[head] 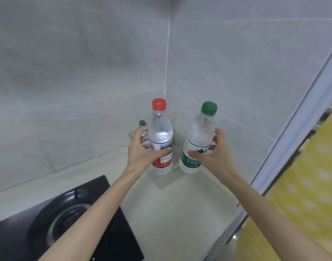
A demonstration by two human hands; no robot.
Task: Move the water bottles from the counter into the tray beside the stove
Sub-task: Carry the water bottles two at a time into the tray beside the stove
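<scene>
Holding two bottles (160, 132), third bottle (142, 123) behind

A clear red-capped bottle (160, 140) is held upright over the transparent tray (162, 183) in the corner. A green-capped bottle (198, 138) is held tilted beside it. A third bottle (142, 123) is partly hidden behind.

A home kitchen: black glass gas stove (120, 240) with a round burner (63, 221) at near left, sunk into a pale counter (170, 213); large grey-white wall tiles (76, 63) with thin grout lines behind, meeting in a far corner above the counter's end.
</scene>
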